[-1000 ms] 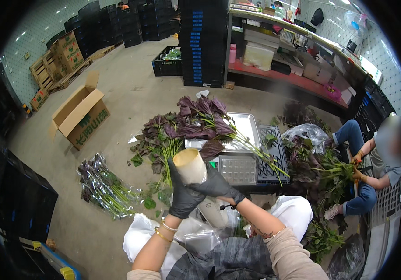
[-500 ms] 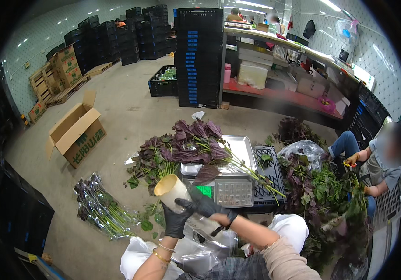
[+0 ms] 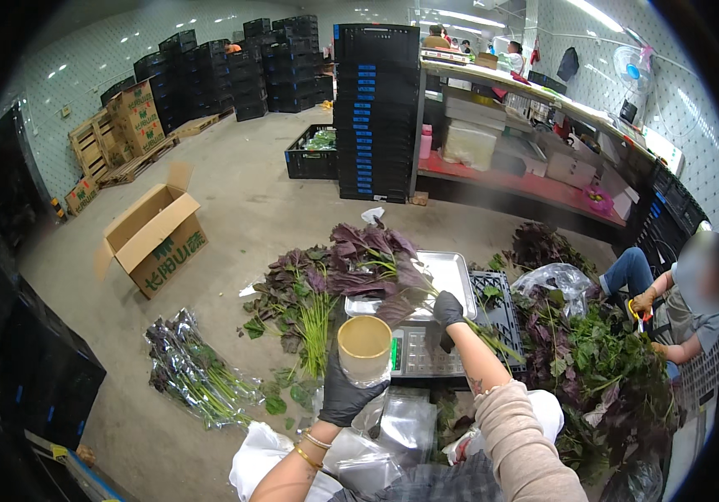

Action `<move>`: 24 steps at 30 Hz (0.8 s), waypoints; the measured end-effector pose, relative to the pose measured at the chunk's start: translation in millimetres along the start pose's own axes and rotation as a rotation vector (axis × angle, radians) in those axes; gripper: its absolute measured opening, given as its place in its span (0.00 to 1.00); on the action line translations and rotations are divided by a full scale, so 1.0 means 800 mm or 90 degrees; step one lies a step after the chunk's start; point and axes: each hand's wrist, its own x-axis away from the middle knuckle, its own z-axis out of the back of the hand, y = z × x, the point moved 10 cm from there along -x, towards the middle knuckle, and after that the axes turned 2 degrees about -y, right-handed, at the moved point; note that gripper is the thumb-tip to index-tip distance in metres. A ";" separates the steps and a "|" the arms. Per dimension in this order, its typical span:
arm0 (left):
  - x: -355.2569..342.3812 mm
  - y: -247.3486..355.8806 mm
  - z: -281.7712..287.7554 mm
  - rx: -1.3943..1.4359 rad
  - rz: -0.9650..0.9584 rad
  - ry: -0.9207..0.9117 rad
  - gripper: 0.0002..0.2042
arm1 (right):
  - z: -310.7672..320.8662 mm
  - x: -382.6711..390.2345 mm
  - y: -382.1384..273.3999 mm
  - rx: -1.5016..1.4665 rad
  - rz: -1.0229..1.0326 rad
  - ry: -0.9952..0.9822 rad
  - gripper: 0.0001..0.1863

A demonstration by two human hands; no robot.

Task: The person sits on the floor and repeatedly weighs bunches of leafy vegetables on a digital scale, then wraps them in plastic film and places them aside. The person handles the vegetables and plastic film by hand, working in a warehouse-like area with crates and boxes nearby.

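The left hand [image 3: 344,391], in a black glove, has its fingers wrapped closed around the lower part of a roll of clear tape [image 3: 365,349], held upright so its tan core faces the camera. Just beyond those fingers lies a loose pile of purple-leaved greens [image 3: 301,289] on the floor. The right hand [image 3: 446,311], also gloved in black, is closed on the stems of a bunch of purple leaves [image 3: 376,259] that rests on the metal tray [image 3: 451,272] of a scale [image 3: 422,351]. The scale's keypad sits directly under the right fingers. Clear plastic bags [image 3: 385,435] lie below both wrists; wrapped bundles [image 3: 192,376] lie well left of the left fingers.
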 end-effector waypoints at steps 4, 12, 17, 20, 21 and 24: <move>0.004 -0.002 0.014 -0.039 0.006 0.009 0.43 | 0.064 -0.012 -0.023 -0.230 0.018 0.011 0.08; 0.008 0.000 -0.013 -0.039 -0.044 -0.011 0.44 | 0.367 0.013 -0.022 -1.132 0.159 0.006 0.13; 0.022 -0.011 0.010 -0.106 -0.050 0.026 0.43 | 0.407 0.048 -0.088 -1.417 0.266 -0.058 0.14; 0.019 0.005 0.005 -0.090 -0.115 0.064 0.39 | 0.427 0.098 -0.116 -1.364 0.328 -0.071 0.14; 0.019 0.011 0.003 -0.099 -0.118 0.069 0.39 | 0.427 0.114 -0.126 -1.342 0.353 -0.082 0.14; 0.017 0.030 -0.010 -0.060 -0.125 0.032 0.39 | 0.421 0.161 -0.149 -1.228 0.435 -0.112 0.15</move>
